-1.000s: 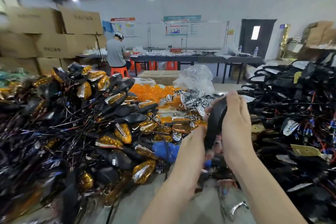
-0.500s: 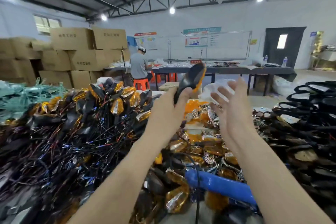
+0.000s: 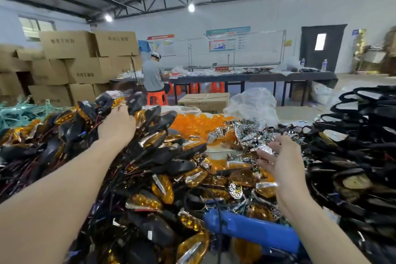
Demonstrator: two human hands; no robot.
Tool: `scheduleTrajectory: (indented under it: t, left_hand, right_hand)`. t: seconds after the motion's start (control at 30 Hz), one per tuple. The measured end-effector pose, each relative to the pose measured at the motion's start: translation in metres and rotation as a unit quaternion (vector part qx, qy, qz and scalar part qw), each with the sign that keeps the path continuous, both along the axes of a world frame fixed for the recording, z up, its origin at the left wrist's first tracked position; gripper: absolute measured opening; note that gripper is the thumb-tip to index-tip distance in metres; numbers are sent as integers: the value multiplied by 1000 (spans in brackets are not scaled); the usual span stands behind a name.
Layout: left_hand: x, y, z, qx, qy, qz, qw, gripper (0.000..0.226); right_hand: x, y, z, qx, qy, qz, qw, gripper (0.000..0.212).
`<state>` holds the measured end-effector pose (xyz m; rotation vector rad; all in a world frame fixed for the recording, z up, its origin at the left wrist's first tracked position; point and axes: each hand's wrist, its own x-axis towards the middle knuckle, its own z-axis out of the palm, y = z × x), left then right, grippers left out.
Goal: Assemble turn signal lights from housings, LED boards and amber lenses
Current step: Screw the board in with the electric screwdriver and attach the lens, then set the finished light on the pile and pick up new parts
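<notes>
My left hand (image 3: 116, 124) reaches out over the big heap of finished turn signal lights (image 3: 150, 178) on the left. Its fingers hold a black turn signal light (image 3: 136, 102) at the top of the heap. Lower and to the right, my right hand (image 3: 280, 161) hovers with the fingers spread and relaxed, holding nothing, just in front of the pile of silver LED boards (image 3: 246, 133). Loose amber lenses (image 3: 199, 122) lie in a mound behind that pile. Black housings with wires (image 3: 364, 146) are stacked on the right.
A blue tool handle (image 3: 252, 229) lies across the near edge among the lights. A cardboard box (image 3: 203, 100) and a clear plastic bag (image 3: 252, 103) stand behind the parts. Stacked cartons (image 3: 70, 60) fill the left. A person (image 3: 152, 75) works at a long table (image 3: 246, 76) at the back.
My left hand carried the assembled light from the middle up and left onto the heap of finished lights. My right hand let go of it and dropped toward the silver boards.
</notes>
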<state>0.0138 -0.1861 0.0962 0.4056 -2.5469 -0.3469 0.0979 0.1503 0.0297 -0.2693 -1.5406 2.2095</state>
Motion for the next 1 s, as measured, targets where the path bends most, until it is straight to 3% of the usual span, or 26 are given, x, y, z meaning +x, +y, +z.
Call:
scheduleTrajectory:
  t: [0.1,0.3,0.47,0.57,0.67,0.77,0.9,1.0]
  left_hand:
    - [2,3,-6,-35,21,36,999,45]
    - [9,28,-15,25,97,68,993,53]
    - [11,92,-22,-76,187,-58,978,46]
    - [9,144,-38,-63,130,-216,966,38]
    - [12,192,-61,-4,-49,-358,933,29]
    - [17,228,-85,-69,-163,-434,883,28]
    - [23,256,-116,-210,-138,-446,859,46]
    - [22,263,-132,-252,-141,-447,847,60]
  right_hand:
    - [-1,9,-4,10,-5,-7,1000,13]
    - [1,27,-19,-19,-17,-7,1000,13]
    - [3,41,-34,-31,-31,-23,999,13]
    - [4,46,-43,-17,-45,-35,998,14]
    - [4,52,-52,-1,-60,-40,997,12]
    - [5,60,-60,33,-75,-44,996,13]
    - [7,74,-66,68,-106,-45,991,16]
    - [8,84,-68,81,-129,-47,987,17]
